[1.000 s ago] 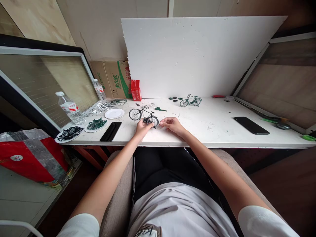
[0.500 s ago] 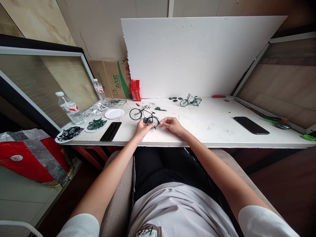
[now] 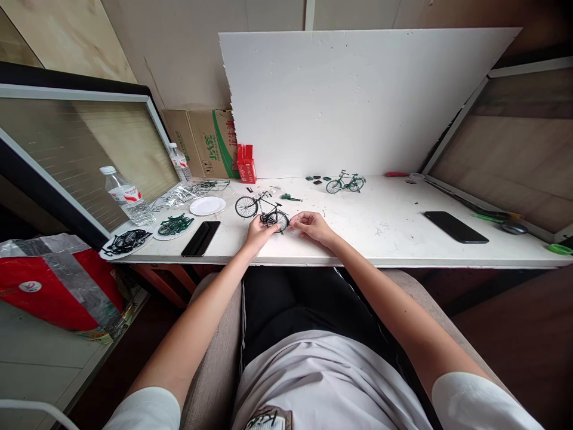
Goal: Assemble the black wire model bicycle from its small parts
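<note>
A small black model bicycle (image 3: pixel 246 207) is held just above the white table, its front wheel to the left. My left hand (image 3: pixel 259 234) is closed on its lower rear part, near the pedals and back wheel. On the other side, my right hand (image 3: pixel 311 226) is at the rear edge of the back wheel, thumb and fingertips pinched together; whatever lies between them is too small to make out. Behind the hands lie a green part (image 3: pixel 290 197) and small black bits (image 3: pixel 249 190). A green model bicycle (image 3: pixel 345 182) stands farther back.
To the left are plates of black parts (image 3: pixel 128 242) and green parts (image 3: pixel 174 225), a white plate (image 3: pixel 207 206), a phone (image 3: pixel 200 239) and water bottles (image 3: pixel 129 197). A black phone (image 3: pixel 455 227) lies right. A white board (image 3: pixel 367 101) leans at the back.
Almost nothing differs. Both hands and the black model bicycle keep nearly the same place.
</note>
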A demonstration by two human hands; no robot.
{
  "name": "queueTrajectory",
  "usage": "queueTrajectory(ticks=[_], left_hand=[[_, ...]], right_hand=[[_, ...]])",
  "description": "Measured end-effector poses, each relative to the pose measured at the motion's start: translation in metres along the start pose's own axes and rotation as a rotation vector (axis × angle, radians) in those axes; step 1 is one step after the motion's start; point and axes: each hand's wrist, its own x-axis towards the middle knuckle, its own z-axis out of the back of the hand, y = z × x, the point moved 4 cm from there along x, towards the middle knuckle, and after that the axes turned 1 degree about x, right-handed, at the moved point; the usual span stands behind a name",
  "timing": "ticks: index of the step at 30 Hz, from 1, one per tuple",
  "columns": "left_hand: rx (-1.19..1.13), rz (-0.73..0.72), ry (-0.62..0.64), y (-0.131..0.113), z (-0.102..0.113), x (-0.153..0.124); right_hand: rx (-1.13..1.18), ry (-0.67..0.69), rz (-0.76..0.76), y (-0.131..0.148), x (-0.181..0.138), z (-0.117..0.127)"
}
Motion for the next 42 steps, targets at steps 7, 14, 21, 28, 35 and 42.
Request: queueTrajectory(ticks=[7, 14, 21, 28, 35, 42], left_hand=[[-0.020, 0.019, 0.029, -0.0003, -0.0019, -0.0011], [-0.016, 0.014, 0.041, 0.0013, -0.0016, -0.0014], [-0.014, 0.022, 0.045, 0.0034, -0.0013, -0.0011], [-0.013, 0.019, 0.052, 0.0019, -0.0025, -0.0022], [0.030, 0.009, 0.053, 0.0035, -0.0014, -0.0011], [0.022, 0.018, 0.067, 0.0066, -0.0016, 0.0000]], right_hand=[[-0.005, -0.011, 0.000, -0.0003, 0.0009, 0.0006], [0.017, -0.037, -0.016, -0.0024, 0.0018, 0.0022], [-0.010, -0.101, -0.015, -0.0043, 0.0032, 0.0047], [-0.064, -0.060, 0.049, -0.0012, 0.0023, 0.0032], [-0.051, -0.058, 0.028, 0.0009, -0.0008, 0.0006], [-0.160, -0.138, 0.113, 0.0015, 0.0009, 0.0024]])
